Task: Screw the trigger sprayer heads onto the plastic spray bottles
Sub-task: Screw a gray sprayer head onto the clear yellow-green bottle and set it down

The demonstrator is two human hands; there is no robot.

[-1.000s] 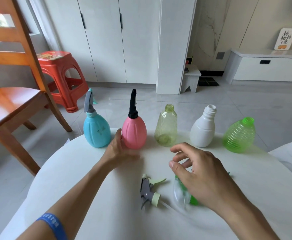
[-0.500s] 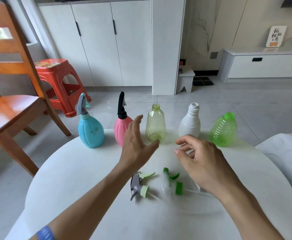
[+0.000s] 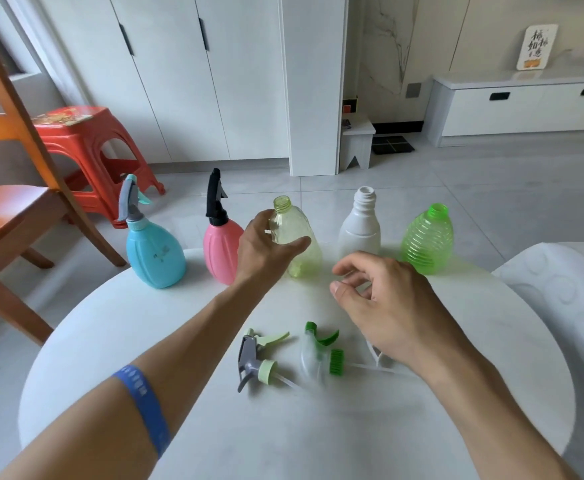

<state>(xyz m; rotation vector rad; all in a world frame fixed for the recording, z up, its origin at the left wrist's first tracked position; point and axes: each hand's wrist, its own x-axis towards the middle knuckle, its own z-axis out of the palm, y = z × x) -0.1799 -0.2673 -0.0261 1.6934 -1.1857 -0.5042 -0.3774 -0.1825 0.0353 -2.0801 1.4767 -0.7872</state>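
Left hand: our left hand (image 3: 266, 244) wraps its grip round the shoulder of the yellow-green bottle (image 3: 297, 240), thumb across the front.
Right hand: our right hand (image 3: 384, 303) hovers over the counter (image 3: 110, 341), fingers loosely curled, holding nothing.
Bottles: five stand in a row at the far edge; the blue bottle (image 3: 153, 251) and pink bottle (image 3: 219, 251) wear sprayers, the white bottle (image 3: 359, 226) and green ribbed bottle (image 3: 427, 239) stand open-necked.
Loose heads: we see a grey sprayer head (image 3: 254, 358) and a green sprayer head (image 3: 321, 351) lying near us, side by side.
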